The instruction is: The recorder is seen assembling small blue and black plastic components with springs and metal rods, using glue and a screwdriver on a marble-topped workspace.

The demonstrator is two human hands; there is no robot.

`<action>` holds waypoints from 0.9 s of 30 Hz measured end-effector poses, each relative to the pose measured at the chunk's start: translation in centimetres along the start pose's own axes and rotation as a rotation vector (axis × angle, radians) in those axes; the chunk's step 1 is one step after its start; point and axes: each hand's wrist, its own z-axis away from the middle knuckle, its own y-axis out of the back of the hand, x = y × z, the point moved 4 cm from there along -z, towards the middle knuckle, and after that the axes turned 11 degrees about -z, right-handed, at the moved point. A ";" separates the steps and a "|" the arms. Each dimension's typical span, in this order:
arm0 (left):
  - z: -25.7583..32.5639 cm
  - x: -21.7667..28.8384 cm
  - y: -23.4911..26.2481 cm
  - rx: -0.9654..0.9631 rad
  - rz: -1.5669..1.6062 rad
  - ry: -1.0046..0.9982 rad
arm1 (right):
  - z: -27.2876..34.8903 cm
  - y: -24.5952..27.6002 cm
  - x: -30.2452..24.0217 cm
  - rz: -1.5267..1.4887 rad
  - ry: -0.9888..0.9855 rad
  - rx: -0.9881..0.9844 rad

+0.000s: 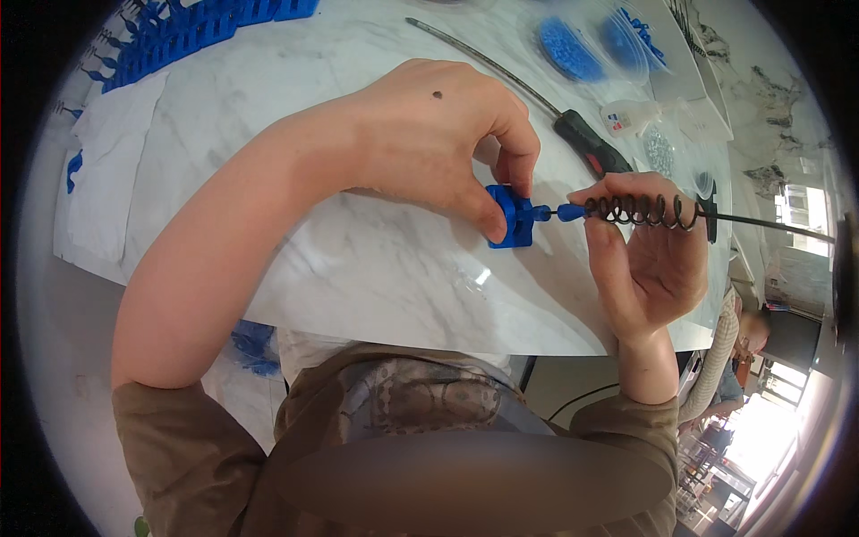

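My left hand (429, 134) grips a small blue plastic block (512, 228) between thumb and fingers, just above the table. A short blue stem (541, 213) sticks out of the block's right side. In line with it is a blue tapered piece (570, 212), pinched by the thumb and fingertips of my right hand (658, 259). A black coil (644, 212) runs from these fingertips across my right hand and continues as a straight black line to the right edge. Whether the stem and the tapered piece are joined is too small to tell.
Beyond my hands lies a screwdriver (582, 139) with a black and red handle. Tubs of small blue parts (573, 49), a white bottle (626, 116) and a bag of clear bits (659, 148) stand far right. Blue assemblies (188, 40) line the far left, near white paper (112, 170).
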 end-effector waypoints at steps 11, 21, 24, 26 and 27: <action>0.1 -0.4 -0.5 0.003 -0.003 -0.001 | 0.5 0.0 -0.1 -0.012 -0.026 -0.056; 0.0 -0.3 -0.4 -0.003 -0.009 0.019 | 0.3 0.2 -0.4 0.004 0.013 0.003; 0.0 -0.4 -0.6 0.010 -0.005 0.010 | 0.4 0.2 -0.4 0.007 0.017 0.039; 0.0 -0.4 -0.5 0.020 0.003 0.002 | 0.5 0.4 -0.3 -0.006 0.017 0.077; 0.0 -0.4 -0.5 0.016 0.000 0.011 | 0.6 0.5 -0.3 -0.015 0.022 0.084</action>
